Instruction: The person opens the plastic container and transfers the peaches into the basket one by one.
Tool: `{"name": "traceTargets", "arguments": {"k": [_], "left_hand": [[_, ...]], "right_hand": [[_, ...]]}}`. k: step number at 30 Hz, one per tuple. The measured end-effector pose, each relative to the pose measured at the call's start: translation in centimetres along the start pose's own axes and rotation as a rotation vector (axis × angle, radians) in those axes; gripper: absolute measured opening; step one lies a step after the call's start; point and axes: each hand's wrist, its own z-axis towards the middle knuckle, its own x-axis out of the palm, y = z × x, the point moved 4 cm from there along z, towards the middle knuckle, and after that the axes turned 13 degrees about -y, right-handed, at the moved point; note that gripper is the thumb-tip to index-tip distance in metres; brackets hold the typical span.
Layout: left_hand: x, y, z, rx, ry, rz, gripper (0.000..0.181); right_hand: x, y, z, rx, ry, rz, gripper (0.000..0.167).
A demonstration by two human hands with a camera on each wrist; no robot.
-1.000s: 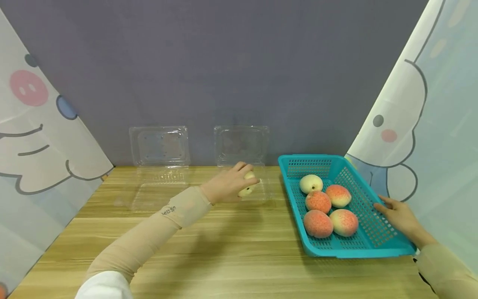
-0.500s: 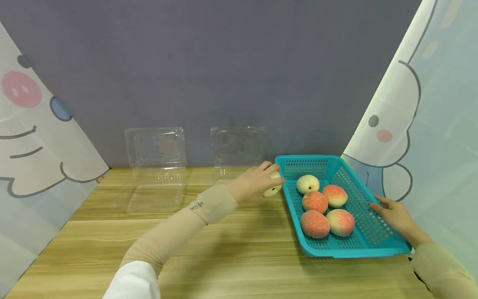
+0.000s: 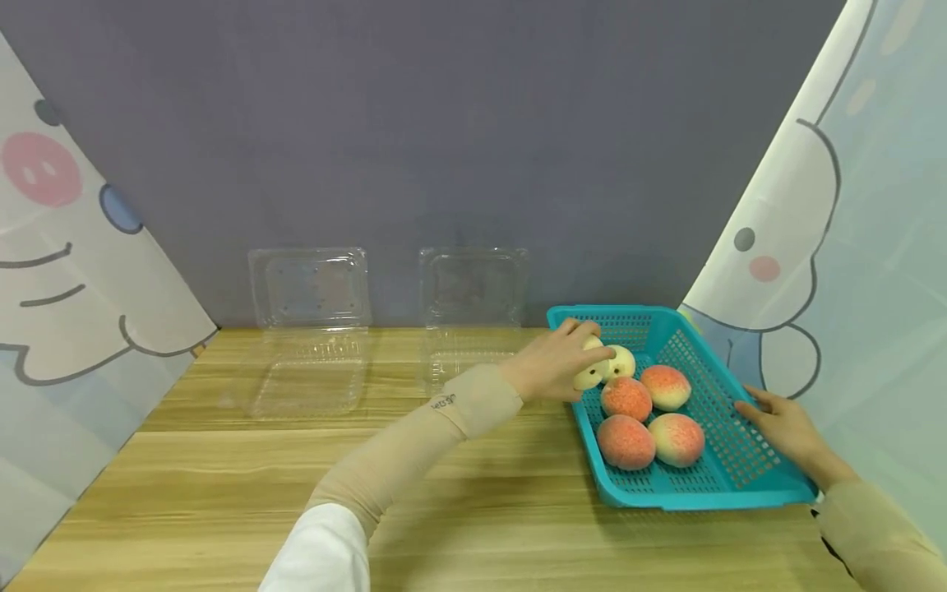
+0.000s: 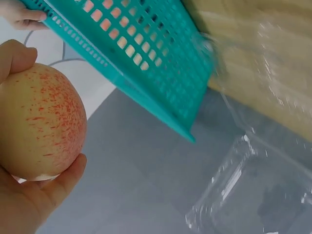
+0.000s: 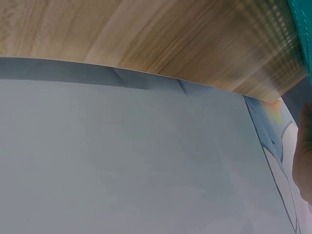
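Observation:
My left hand (image 3: pixel 555 362) grips a pale peach (image 3: pixel 588 378) over the left rim of a teal plastic basket (image 3: pixel 710 500). In the left wrist view this peach (image 4: pixel 46 122) shows red speckles on one side, with thumb and fingers around it. Inside the basket lie several peaches: a pale one (image 3: pixel 623 362) right beside the held one, and redder ones such as the front-left peach (image 3: pixel 625 442). My right hand (image 3: pixel 787 432) holds the basket's right side, its thumb over the rim; in the right wrist view only part of that hand (image 5: pixel 303 165) shows.
Two clear plastic clamshell boxes stand with lids raised at the back of the wooden table (image 3: pixel 222 501): a left box (image 3: pixel 311 386) and a middle box (image 3: pixel 473 288). A grey backdrop (image 3: pixel 444 148) rises behind, with patterned side curtains (image 3: pixel 777 205).
My left hand has carried the peach rightward from the middle clear box to above the basket's left rim. The right hand stays at the basket's right side.

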Motion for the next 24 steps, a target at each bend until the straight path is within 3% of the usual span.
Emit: {"name": "traceTargets", "arguments": {"k": [7,12,18,24], "left_hand": [[1.8,-0.7,1.5,0.025,-0.034,0.054,0.058],[3.9,-1.1,2.4,-0.02,-0.042,0.123,0.059],[6.1,-1.4,3.3,-0.152,0.055,0.134,0.061],[7.4,-1.2,3.9,-0.217,0.138,0.13,0.064]], "right_hand": [[0.0,0.0,0.0,-0.003,-0.003,0.015,0.066],[0.0,-0.3,-0.4,-0.003,-0.004,0.023,0.066],[0.3,-0.6,-0.7,-0.003,0.0,0.034,0.065],[0.3,-0.3,-0.3,0.002,-0.006,0.033,0.067]]}}
